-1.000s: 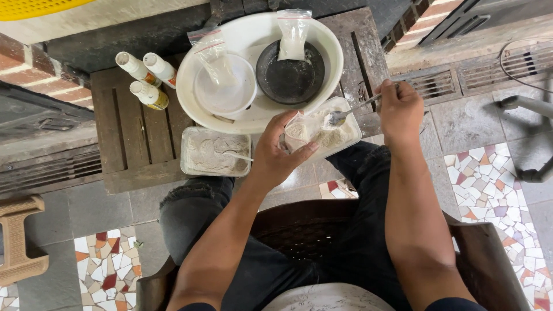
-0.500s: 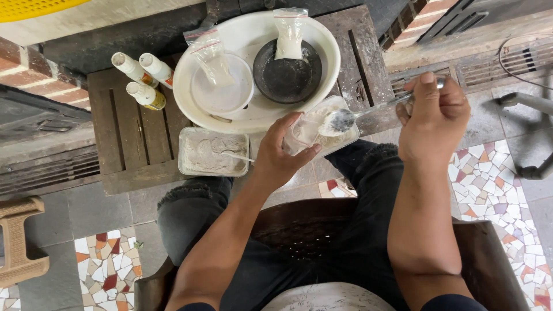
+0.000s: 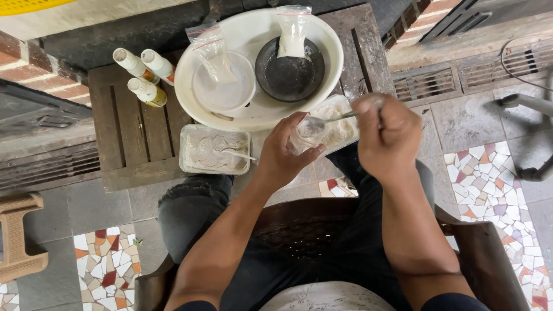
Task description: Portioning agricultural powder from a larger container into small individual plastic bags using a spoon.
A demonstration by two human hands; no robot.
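A small clear plastic bag (image 3: 308, 133) sits pinched in the left hand (image 3: 288, 152), fingers curled around it, just above the person's lap and over a clear rectangular tub of white powder (image 3: 337, 124) at the near edge of the wooden counter (image 3: 129, 132). The right hand (image 3: 386, 135) is closed around the handle of a metal spoon (image 3: 328, 120), whose bowl reaches to the mouth of the bag; whether it carries powder is hard to make out. To the left, a second clear tub (image 3: 214, 150) holds more white powder with a small white spoon (image 3: 236, 154) lying in it. Behind both tubs stands a wide white basin (image 3: 253, 115), inside which sit a white bowl (image 3: 224, 92) and a dark bowl (image 3: 290, 78); a filled plastic bag (image 3: 212, 52) leans in the white bowl, and another bag of white powder (image 3: 292, 31) stands upright in the dark one. Three small white bottles (image 3: 147, 75) with yellow labels lie side by side on the counter's left part. A brown plastic stool (image 3: 17, 242) stands on the mosaic-tiled floor (image 3: 489, 184).
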